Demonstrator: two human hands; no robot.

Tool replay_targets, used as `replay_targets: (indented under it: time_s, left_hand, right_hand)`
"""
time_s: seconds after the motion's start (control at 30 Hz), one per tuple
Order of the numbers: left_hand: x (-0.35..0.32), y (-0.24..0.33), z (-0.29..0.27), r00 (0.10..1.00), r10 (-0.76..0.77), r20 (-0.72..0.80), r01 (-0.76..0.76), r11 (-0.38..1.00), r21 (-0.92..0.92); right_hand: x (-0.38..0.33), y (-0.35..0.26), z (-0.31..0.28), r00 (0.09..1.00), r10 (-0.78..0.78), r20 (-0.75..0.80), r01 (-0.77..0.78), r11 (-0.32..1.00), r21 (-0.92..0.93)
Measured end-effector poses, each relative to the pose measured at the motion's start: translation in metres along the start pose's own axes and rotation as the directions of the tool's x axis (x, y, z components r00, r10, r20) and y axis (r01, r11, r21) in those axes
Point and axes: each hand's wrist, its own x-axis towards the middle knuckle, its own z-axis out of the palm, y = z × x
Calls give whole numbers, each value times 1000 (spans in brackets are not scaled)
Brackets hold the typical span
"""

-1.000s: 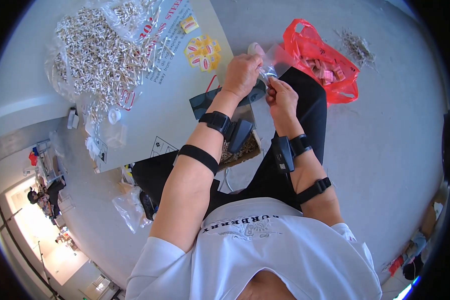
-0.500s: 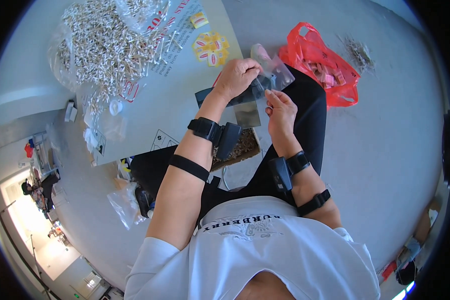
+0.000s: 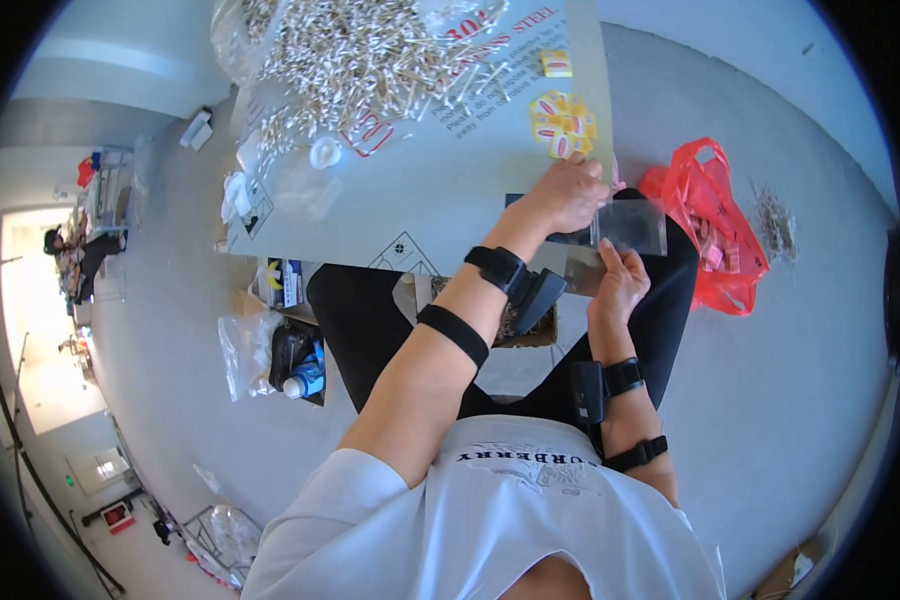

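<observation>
The fingers of the left hand point(image 3: 567, 195) pinch the top edge of a small clear plastic bag point(image 3: 630, 226) held over the lap, while the right hand point(image 3: 620, 285) grips its lower edge. Keeping the mouth taut between both hands should help. Just beyond lie yellow packets point(image 3: 562, 125) on the cardboard worktop point(image 3: 420, 200), a red bag point(image 3: 715, 225) beside.

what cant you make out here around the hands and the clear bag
Head view only:
- Contents of the small clear bag: too small and glary to tell.
- Left hand fingertips: hidden behind the bag's edge.
- Right hand palm side: turned away from the camera.
- Red plastic bag contents: small pinkish bits, kind unclear.
- Pile of small white pieces: cut off by the top edge.
</observation>
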Motion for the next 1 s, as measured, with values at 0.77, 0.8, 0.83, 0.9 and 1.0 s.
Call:
replay_targets:
  time_s: [0.77,0.8,0.83,0.9,1.0]
  left_hand:
    - [-157,-125,-43,524,-604,-601,611,758,-229]
    - [-166,-131,-46,521,-604,-603,613,757,-228]
    - [-168,-132,-49,500,-631,-593,677,712,-186]
    - [-167,-135,-54,489,-663,-567,747,654,-121]
    - [-161,-135,-58,486,-609,-627,757,652,-46]
  right_hand:
    - [-43,-23,8,951,-154,270,205,964,-172]
    - [-45,-21,16,950,-153,273,205,964,-171]
    - [-45,-19,23,925,-110,364,199,956,-216]
    - [-44,-14,38,873,-51,485,226,924,-309]
    - [-45,-6,60,818,-35,574,278,898,-341]
